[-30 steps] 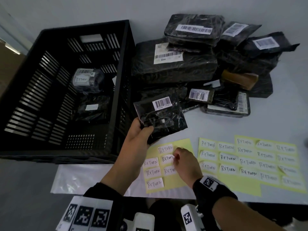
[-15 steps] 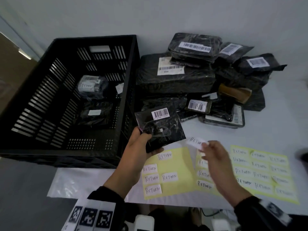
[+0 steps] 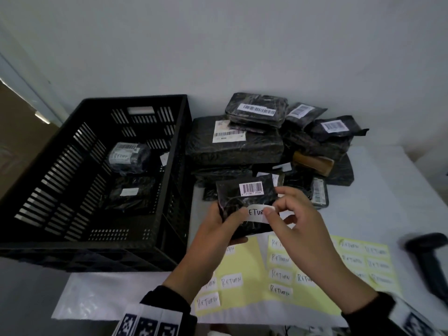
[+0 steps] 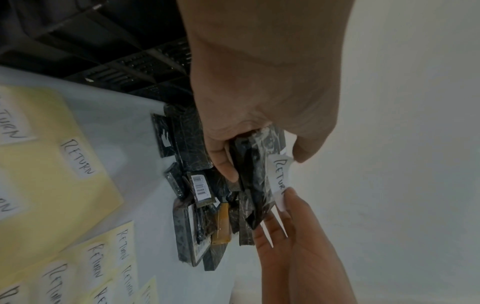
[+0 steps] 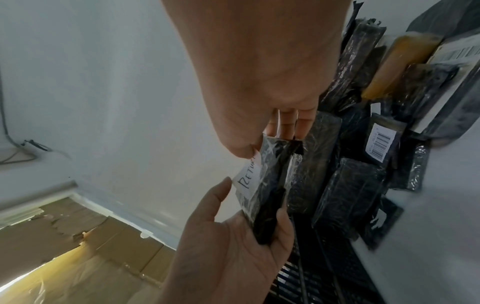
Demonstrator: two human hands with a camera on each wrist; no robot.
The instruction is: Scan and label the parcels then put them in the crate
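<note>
My left hand (image 3: 218, 224) grips a small black parcel (image 3: 232, 197) by its lower left corner, above the table's front. A barcode sticker (image 3: 251, 189) sits on its top. My right hand (image 3: 288, 214) pinches a white RETURN label (image 3: 257, 212) between thumb and forefinger and holds it against the parcel's face. The left wrist view shows the label (image 4: 279, 176) bowed, with one end on the parcel (image 4: 249, 164). The black crate (image 3: 135, 99) stands at the left with two labelled parcels (image 3: 128, 156) inside.
A pile of black parcels (image 3: 242, 146) with barcodes lies behind the hands, right of the crate. Yellow sheets of RETURN labels (image 3: 242, 263) cover the table's front. A black scanner (image 3: 431, 258) lies at the far right. A wall runs close behind.
My right hand peeled a label off the yellow sheet, lifted it and brought it onto the parcel. My left hand kept hold of the parcel and raised it slightly.
</note>
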